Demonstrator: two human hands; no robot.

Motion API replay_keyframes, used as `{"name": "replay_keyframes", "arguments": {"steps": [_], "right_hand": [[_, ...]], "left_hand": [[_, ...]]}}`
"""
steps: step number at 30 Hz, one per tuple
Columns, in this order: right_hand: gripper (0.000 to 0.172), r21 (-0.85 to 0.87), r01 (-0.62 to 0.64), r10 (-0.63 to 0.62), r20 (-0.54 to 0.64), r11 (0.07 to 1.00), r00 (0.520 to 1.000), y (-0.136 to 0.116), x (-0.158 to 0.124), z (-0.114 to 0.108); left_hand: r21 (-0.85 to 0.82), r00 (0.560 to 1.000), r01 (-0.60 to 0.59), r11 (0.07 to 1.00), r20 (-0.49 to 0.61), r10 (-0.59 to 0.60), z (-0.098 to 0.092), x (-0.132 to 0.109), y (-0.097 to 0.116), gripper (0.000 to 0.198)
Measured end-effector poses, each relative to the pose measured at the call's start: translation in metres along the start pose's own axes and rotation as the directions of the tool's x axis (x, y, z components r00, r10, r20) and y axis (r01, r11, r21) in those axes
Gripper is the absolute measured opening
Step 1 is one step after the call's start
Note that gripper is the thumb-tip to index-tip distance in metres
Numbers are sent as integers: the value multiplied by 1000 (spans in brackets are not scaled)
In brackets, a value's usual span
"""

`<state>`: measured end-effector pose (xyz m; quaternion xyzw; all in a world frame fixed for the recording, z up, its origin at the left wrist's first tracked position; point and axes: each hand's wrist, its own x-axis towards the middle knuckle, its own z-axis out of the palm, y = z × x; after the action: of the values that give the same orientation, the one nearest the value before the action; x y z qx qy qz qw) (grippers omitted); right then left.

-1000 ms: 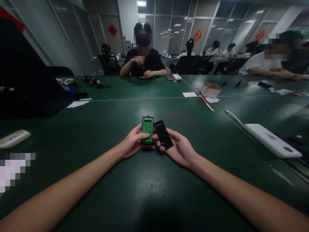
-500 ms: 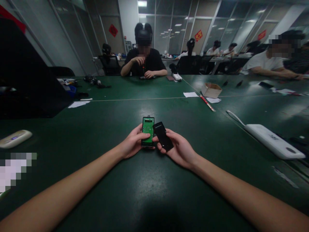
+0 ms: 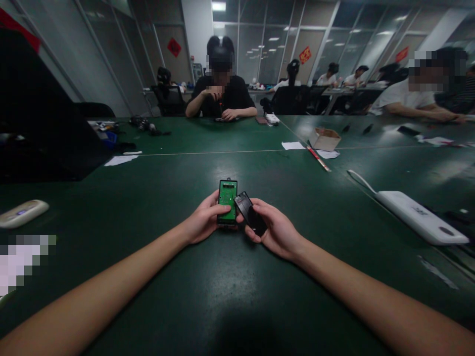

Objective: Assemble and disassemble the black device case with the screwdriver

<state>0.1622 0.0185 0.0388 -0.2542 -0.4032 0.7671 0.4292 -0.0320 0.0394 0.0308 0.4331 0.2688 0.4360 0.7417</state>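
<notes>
My left hand grips a small black device with its green circuit board facing up, thumb across its lower part. My right hand holds the black cover beside it, tilted on edge with its inner side partly turned up. Both hands hover just above the dark green table in front of me, and the two parts almost touch.
A white power strip with a cord lies to the right. A white oval device sits at the left. A cardboard box, papers and a red tool lie further back. People sit at the far side and right.
My right hand has turned the black cover from lying flat to tilted on its edge, closer to the circuit board. The left hand stayed still.
</notes>
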Motion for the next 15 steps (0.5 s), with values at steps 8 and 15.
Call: {"name": "replay_keyframes", "arguments": {"steps": [8,15], "right_hand": [[22,-62,88,-93,-70,994,993,1,2,0],[37,14,72,-71,-78,997,994,4,6,-4]], "left_hand": [[24,999,-24,999,-29,25,-3,0,-3,33],[26,1000,-5,1000,-31,5,-4,2,-3,31]]}}
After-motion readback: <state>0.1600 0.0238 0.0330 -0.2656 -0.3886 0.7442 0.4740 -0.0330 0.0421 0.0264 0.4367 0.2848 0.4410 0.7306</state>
